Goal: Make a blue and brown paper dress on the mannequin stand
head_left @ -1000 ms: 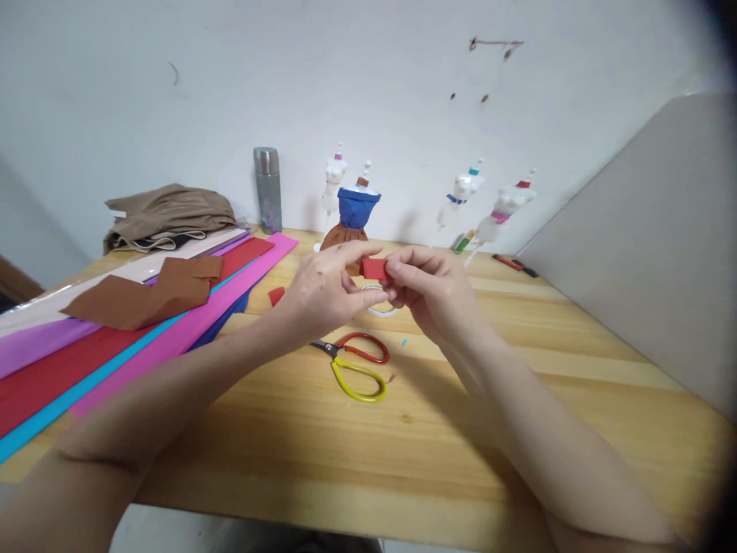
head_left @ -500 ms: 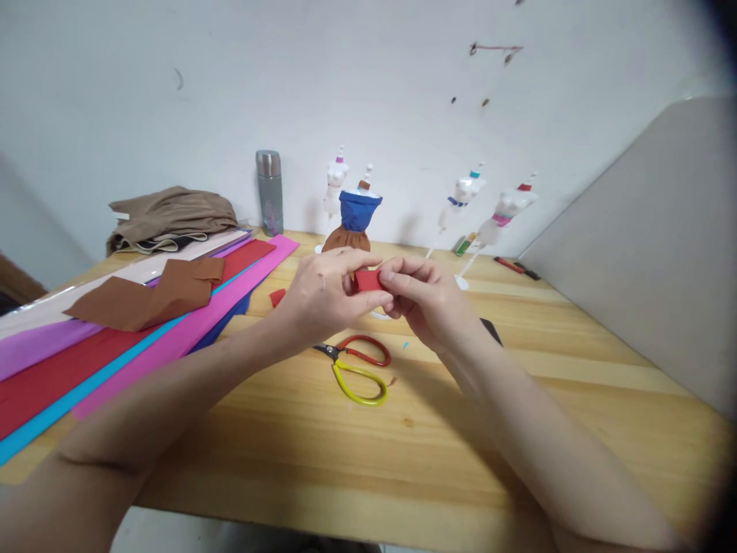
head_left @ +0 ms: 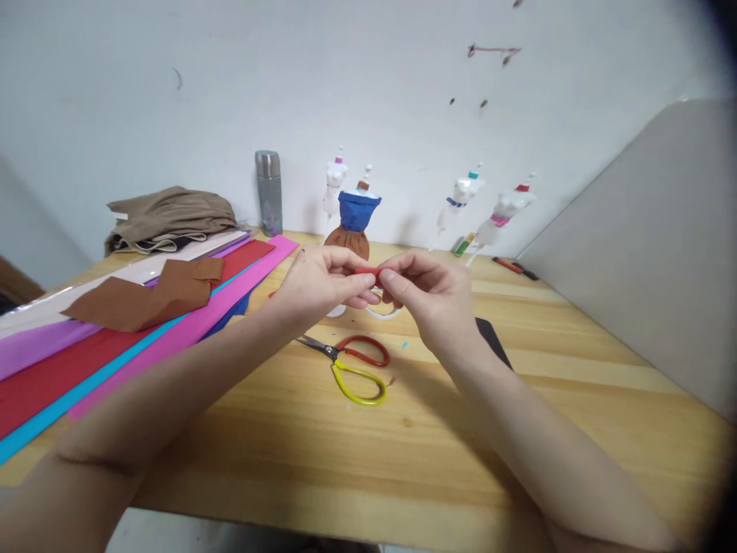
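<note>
A small folded strip of red crepe paper [head_left: 368, 271] is stretched between my two hands above the table. My left hand [head_left: 329, 286] pinches its left end between thumb and fingers. At the other end, my right hand [head_left: 429, 296] grips it with thumb and forefinger. Below them lie scissors [head_left: 345, 361] with one red and one yellow handle, blades pointing left. Just behind my hands stands a small mannequin [head_left: 357, 211] in a blue paper top and a brown gathered skirt. Its base is partly hidden by my fingers.
Coloured paper sheets [head_left: 138, 338] are piled on the left, with a brown piece [head_left: 150, 296] on top. Behind are folded brown cloth [head_left: 173, 215] and a flask [head_left: 269, 192]. More white mannequins [head_left: 464, 192] stand along the wall. A black flat object [head_left: 492, 342] lies by my right forearm.
The red strip was showing its broad face and now appears as a thin, narrow band. My fingers have shifted and turned slightly around it; the scissors stay put.
</note>
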`<state>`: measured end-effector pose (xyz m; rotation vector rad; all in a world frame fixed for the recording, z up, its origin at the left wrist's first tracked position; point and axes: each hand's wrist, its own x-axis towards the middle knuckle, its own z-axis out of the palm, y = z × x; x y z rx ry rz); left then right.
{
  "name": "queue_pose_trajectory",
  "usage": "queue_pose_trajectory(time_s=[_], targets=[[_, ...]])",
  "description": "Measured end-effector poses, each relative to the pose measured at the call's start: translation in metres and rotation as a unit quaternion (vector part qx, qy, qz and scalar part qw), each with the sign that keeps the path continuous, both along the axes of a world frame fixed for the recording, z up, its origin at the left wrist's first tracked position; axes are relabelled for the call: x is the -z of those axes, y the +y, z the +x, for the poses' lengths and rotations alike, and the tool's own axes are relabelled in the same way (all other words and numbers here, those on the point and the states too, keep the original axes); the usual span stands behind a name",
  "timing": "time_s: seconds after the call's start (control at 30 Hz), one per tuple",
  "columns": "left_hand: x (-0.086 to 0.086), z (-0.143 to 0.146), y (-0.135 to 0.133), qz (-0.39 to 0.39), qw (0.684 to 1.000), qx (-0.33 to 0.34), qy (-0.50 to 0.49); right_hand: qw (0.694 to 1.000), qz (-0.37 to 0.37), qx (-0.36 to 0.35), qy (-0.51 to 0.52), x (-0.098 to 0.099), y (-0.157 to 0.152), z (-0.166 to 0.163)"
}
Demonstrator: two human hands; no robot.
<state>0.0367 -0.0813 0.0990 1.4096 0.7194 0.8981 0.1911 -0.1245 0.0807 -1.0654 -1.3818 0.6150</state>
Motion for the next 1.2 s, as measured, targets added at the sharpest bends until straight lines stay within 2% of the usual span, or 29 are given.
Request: queue_pose_trajectory(time_s=[0.23, 0.4, 0.53, 0.7, 0.83, 0.97, 1.1, 1.2], targets=[[0.003, -0.003, 0.005, -0.017, 0.999, 0.041, 0.006, 1.000, -0.007, -0.024, 0.014, 0.003, 0.004, 0.004], [0.003, -0.005, 0.006, -0.074, 0.996, 0.050, -0.017, 0.998, -0.012, -0.061, 0.007, 0.005, 0.005, 0.008], [0.002, -0.005, 0.006, -0.107, 0.991, 0.072, -0.031, 0.998, -0.031, -0.055, 0.011, 0.004, 0.007, 0.011], [0.003, -0.007, 0.008, -0.110, 0.989, 0.094, -0.037, 0.990, -0.083, -0.104, 0.046, 0.002, 0.010, 0.015], [0.004, -0.009, 0.012, -0.123, 0.987, 0.092, -0.043, 0.981, -0.095, -0.119, 0.117, 0.001, 0.011, 0.019], [0.003, -0.009, 0.015, -0.153, 0.982, 0.102, -0.045, 0.980, -0.083, -0.114, 0.142, -0.003, 0.010, 0.021], [0.004, -0.009, 0.015, -0.176, 0.975, 0.128, -0.051, 0.985, -0.063, -0.123, 0.101, -0.005, 0.006, 0.018], [0.006, -0.009, 0.015, -0.173, 0.973, 0.137, -0.064, 0.990, -0.021, -0.130, 0.054, -0.003, 0.005, 0.018]])
